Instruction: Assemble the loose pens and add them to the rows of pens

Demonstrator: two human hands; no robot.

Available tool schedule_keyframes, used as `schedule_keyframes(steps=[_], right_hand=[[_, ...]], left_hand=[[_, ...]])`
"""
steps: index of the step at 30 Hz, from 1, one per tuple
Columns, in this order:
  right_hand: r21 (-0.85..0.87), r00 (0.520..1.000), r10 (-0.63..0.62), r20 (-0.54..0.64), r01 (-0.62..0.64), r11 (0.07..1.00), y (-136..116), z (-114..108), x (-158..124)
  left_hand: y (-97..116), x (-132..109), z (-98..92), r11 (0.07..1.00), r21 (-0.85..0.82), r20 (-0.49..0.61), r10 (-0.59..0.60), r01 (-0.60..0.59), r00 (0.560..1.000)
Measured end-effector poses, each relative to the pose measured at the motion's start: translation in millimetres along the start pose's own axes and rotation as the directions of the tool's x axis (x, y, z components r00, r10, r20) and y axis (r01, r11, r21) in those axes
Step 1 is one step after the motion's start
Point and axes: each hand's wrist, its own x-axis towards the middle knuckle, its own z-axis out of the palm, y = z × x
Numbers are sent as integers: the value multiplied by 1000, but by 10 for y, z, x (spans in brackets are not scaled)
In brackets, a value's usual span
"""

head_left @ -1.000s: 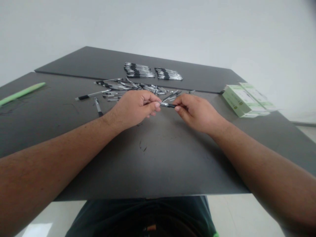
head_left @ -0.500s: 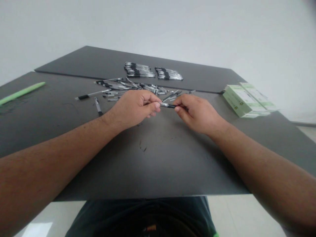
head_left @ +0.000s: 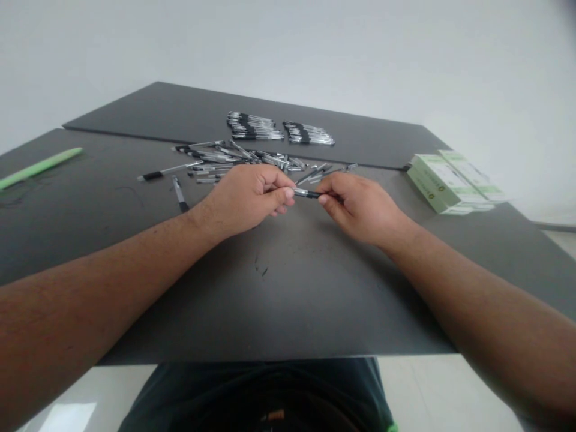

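A slim pen is stretched between the person's two hands, one end tucked into the left grip, the other into the right grip. I can see just its short middle: pale and silvery on the left, black towards the right. It's held nearly level, dipping slightly to the right, clear of the worktop. Fingers cover both ends, so I can't tell whether it's capped.

Grey tables, heaped pens and a pale wall suggest an indoor workroom.
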Motion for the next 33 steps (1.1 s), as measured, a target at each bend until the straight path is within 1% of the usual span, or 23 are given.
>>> schedule_keyframes(steps=[4, 8, 11, 14, 18, 22, 24, 25, 27, 28, 30, 32, 33], right_hand=[[-6, 1000, 4, -10, -4, 1000, -10, 18, -5], [13, 1000, -16, -7, 16, 1000, 1, 12, -5], [40, 999, -37, -9, 37, 999, 25, 3, -7], [37, 999, -38, -15, 38, 999, 62, 4, -16], [-15, 1000, 17, -20, -17, 1000, 142, -18, -31], [-95, 991, 128, -42, -132, 987, 290, -134, 32], [-162, 981, 184, -58, -191, 968, 411, -205, 149], [-201, 980, 190, -62, -199, 959, 486, -233, 235], [-271, 980, 175, -92, -193, 943, 665, -253, 457], [-303, 983, 158, -89, -178, 936, 764, -241, 585], [-368, 985, 168, -38, -170, 914, 964, -172, 850], [-445, 970, 237, 62, -186, 876, 1143, -58, 1092], [-478, 959, 259, 120, -173, 861, 1217, 7, 1195]], left_hand=[[-20, 8, -16, 1000, 29, 3, 11, -11, 1000], [-11, 9, -56, 988, 138, 9, 63, -64, 998], [13, -2, -79, 969, 221, -20, 117, -110, 993], [-2, -11, -84, 957, 259, -47, 147, -130, 988], [-82, -10, -70, 952, 273, -77, 169, -143, 983], [-132, -17, -26, 946, 258, -80, 225, -198, 971], [-131, -27, 0, 929, 273, -64, 276, -249, 959], [-127, -33, 12, 918, 284, -55, 304, -277, 951], [-115, -44, 30, 898, 304, -36, 345, -319, 938], [-110, -48, 37, 891, 310, -28, 357, -331, 934], [-102, -51, 45, 886, 315, -12, 363, -341, 932], [-103, -48, 49, 885, 315, 4, 360, -343, 933], [-106, -45, 50, 884, 316, 14, 357, -343, 934]])
